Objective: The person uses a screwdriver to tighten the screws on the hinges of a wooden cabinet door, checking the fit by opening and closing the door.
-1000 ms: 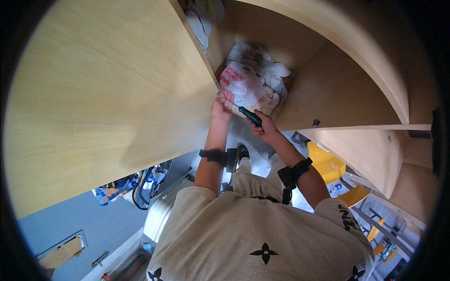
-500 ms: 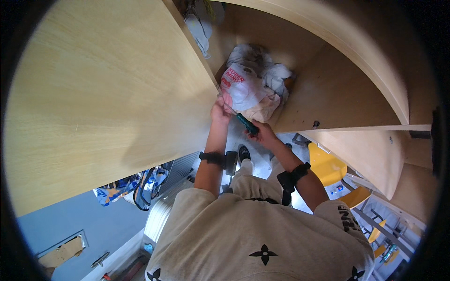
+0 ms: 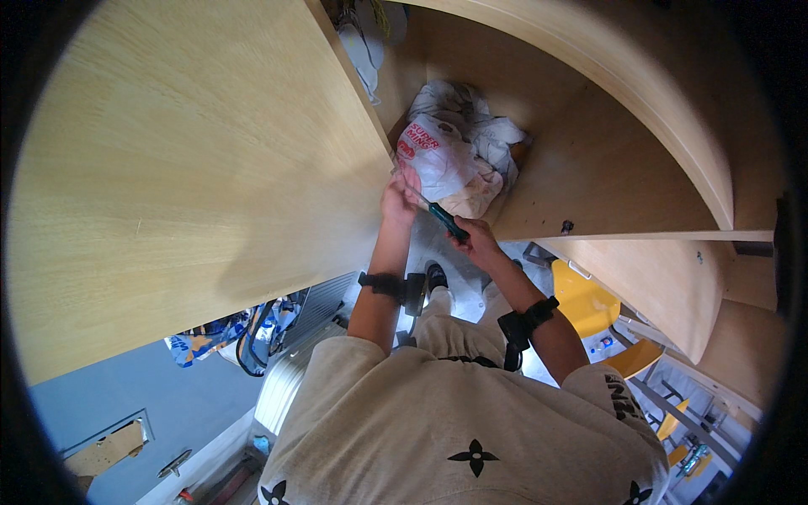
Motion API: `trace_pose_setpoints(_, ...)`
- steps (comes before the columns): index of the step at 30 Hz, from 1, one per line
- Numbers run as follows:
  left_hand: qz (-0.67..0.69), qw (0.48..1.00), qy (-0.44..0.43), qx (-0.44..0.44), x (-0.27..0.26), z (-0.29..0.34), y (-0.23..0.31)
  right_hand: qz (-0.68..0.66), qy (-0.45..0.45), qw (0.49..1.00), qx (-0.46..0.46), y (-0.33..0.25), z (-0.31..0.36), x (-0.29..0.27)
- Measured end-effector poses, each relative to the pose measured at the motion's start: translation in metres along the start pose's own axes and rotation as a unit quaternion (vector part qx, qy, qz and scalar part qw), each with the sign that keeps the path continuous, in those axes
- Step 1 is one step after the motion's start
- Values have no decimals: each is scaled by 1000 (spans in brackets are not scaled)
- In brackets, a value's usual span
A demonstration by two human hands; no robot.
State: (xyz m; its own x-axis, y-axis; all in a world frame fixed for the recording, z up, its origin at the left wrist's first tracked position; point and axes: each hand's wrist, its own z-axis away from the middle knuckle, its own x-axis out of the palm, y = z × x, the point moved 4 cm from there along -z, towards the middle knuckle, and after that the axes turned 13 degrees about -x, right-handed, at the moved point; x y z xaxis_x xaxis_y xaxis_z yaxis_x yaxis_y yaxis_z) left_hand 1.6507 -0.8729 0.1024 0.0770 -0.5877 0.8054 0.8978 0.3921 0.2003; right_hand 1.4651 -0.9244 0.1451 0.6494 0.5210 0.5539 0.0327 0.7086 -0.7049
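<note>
My right hand [image 3: 476, 242] is wrapped round the dark green handle of a screwdriver [image 3: 446, 220]. The shaft slants up and left from the handle to the edge of a pale wooden door panel [image 3: 236, 168]. There my left hand [image 3: 399, 200] is raised, its fingers closed at the panel's edge beside the shaft's far end. Whatever those fingers pinch is too small to make out, and the tip of the screwdriver is not clear either.
Behind my hands, a white plastic bag [image 3: 438, 160] with red print lies with crumpled cloths in the wooden cabinet [image 3: 623, 160]. Yellow chairs [image 3: 583, 299] stand at the right. A patterned blue bag [image 3: 240, 341] is below the panel at the left.
Both hands stay at almost the same place, with the screwdriver still held at the panel's edge. The right hand and handle have shifted very slightly; the view has moved a little.
</note>
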Motion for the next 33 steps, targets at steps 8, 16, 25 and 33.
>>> trace_pose_setpoints(8, 45, 999, -9, -8, 0, 1, 2, -6, 13, 1000, 14, -3, -1, 0)
trace_pose_setpoints(16, 14, 999, 35, 2, 0, -3, 2, 2, 27, 999, 18, -2, -1, -2)
trace_pose_setpoints(25, 16, 999, 30, 0, 5, -1, -2, 17, 26, 1000, 5, 0, -5, -9)
trace_pose_setpoints(33, -10, 1000, 13, 8, 1, -6, 1, -80, -2, 995, 64, 14, -13, -16)
